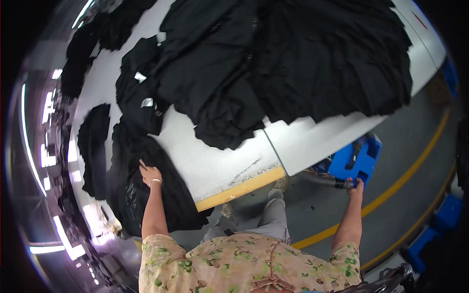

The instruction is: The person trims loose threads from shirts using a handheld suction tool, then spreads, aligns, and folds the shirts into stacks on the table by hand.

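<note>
My left hand (150,176) lies on a black garment (141,195) with pale lettering, at the left of the table. Its index finger is stretched out over the cloth; a light band circles the wrist. Out to the right, below the table's edge, my right hand (355,185) is closed at the black end of a grey tube (320,180). Right above that hand is a blue plastic piece (365,161) with cut-out slots, and the fingers overlap its lower corner. A large heap of black garments (293,63) covers the far part of the table.
The white table (190,151) has a yellow front edge strip (239,189) and a seam near the middle. More black garments (95,146) lie along the left. Yellow lines (386,196) mark the grey floor. Blue plastic items (435,227) stand at the lower right.
</note>
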`<state>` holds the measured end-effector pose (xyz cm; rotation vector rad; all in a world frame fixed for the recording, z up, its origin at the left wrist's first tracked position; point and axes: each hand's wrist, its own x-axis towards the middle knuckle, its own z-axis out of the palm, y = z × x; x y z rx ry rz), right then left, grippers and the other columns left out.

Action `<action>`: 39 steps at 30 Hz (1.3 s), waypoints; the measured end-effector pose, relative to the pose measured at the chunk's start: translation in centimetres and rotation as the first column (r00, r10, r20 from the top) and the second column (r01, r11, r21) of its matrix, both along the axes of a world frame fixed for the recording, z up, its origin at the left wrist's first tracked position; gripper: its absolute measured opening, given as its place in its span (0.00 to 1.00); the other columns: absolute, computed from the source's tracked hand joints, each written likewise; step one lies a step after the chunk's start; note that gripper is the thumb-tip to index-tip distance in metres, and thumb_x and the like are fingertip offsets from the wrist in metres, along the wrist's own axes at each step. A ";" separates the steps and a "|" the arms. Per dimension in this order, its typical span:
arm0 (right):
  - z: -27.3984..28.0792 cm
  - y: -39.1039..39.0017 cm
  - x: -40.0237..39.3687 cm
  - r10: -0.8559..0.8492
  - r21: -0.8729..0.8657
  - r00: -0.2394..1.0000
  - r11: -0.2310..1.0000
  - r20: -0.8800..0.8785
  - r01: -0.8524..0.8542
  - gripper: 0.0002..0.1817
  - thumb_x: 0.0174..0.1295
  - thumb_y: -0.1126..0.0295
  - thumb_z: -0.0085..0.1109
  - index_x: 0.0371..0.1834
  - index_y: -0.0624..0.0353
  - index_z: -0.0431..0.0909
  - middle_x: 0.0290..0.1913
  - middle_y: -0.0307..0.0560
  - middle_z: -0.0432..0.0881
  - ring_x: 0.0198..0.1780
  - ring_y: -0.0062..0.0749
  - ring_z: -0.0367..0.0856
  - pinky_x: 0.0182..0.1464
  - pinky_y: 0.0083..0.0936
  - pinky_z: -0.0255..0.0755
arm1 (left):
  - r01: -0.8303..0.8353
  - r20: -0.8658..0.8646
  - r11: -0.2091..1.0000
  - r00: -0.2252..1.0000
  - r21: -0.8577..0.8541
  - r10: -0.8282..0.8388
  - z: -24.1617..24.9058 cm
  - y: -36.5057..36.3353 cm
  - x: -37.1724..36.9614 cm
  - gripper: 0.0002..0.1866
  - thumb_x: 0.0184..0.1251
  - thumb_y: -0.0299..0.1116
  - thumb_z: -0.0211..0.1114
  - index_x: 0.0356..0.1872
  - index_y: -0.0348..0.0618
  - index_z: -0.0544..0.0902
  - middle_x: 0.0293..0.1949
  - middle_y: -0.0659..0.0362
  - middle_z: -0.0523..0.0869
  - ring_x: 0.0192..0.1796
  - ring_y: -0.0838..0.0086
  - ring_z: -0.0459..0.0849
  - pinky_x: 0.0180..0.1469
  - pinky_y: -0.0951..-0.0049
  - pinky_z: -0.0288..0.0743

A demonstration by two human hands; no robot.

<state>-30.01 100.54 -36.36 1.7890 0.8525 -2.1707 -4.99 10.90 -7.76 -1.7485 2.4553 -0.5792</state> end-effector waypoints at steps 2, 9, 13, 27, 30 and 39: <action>-1.0 0.2 -0.3 0.000 0.029 0.996 1.000 0.089 -0.002 0.22 0.63 0.62 0.59 0.55 0.63 0.68 0.44 0.57 0.82 0.39 0.52 0.84 0.46 0.48 0.85 | 0.033 0.020 0.999 0.999 -0.027 -0.033 0.7 1.4 -0.6 0.22 0.70 0.36 0.55 0.57 0.32 0.82 0.79 0.63 0.60 0.74 0.64 0.69 0.63 0.54 0.76; 3.8 -5.1 1.9 0.149 0.257 0.983 0.959 -0.105 -0.118 0.33 0.73 0.38 0.43 0.64 0.54 0.73 0.54 0.45 0.82 0.48 0.46 0.84 0.46 0.45 0.84 | 0.040 -0.174 0.999 0.984 0.003 -0.039 0.2 1.8 -0.3 0.43 0.64 0.37 0.60 0.81 0.48 0.55 0.75 0.48 0.65 0.76 0.58 0.65 0.68 0.49 0.67; 4.8 -6.8 8.4 0.477 0.278 0.878 0.850 -0.040 -0.448 0.28 0.74 0.40 0.44 0.41 0.55 0.80 0.27 0.44 0.80 0.25 0.36 0.78 0.25 0.34 0.75 | 0.022 -0.264 1.000 0.964 0.019 -0.016 0.6 2.3 -1.0 0.45 0.63 0.38 0.62 0.82 0.50 0.53 0.76 0.46 0.63 0.78 0.56 0.62 0.72 0.48 0.59; 52.5 -57.5 24.6 0.650 0.632 -0.065 0.703 -0.757 -0.325 0.10 0.73 0.66 0.49 0.45 0.63 0.71 0.31 0.49 0.76 0.26 0.34 0.75 0.34 0.32 0.75 | 0.217 -0.679 0.949 0.734 0.230 -0.003 1.9 -11.7 -2.8 0.53 0.61 0.60 0.62 0.81 0.41 0.50 0.78 0.27 0.49 0.82 0.41 0.47 0.80 0.46 0.42; 61.5 -62.2 31.1 0.465 0.594 -0.565 0.803 -0.681 -0.054 0.21 0.70 0.57 0.63 0.53 0.57 0.66 0.37 0.49 0.79 0.30 0.36 0.83 0.35 0.33 0.83 | 0.649 -0.864 0.571 0.401 0.503 0.304 5.3 -13.7 1.7 0.51 0.63 0.59 0.63 0.79 0.38 0.56 0.79 0.35 0.53 0.81 0.47 0.52 0.79 0.54 0.47; 66.8 -68.2 38.9 0.443 0.542 -0.727 0.832 -0.525 0.115 0.17 0.61 0.71 0.68 0.52 0.56 0.75 0.33 0.41 0.79 0.26 0.26 0.80 0.30 0.24 0.79 | 0.835 -0.851 -0.320 -0.289 -0.448 0.438 30.9 -8.0 19.0 0.25 0.77 0.40 0.52 0.62 0.25 0.73 0.35 0.46 0.88 0.34 0.63 0.88 0.54 0.61 0.78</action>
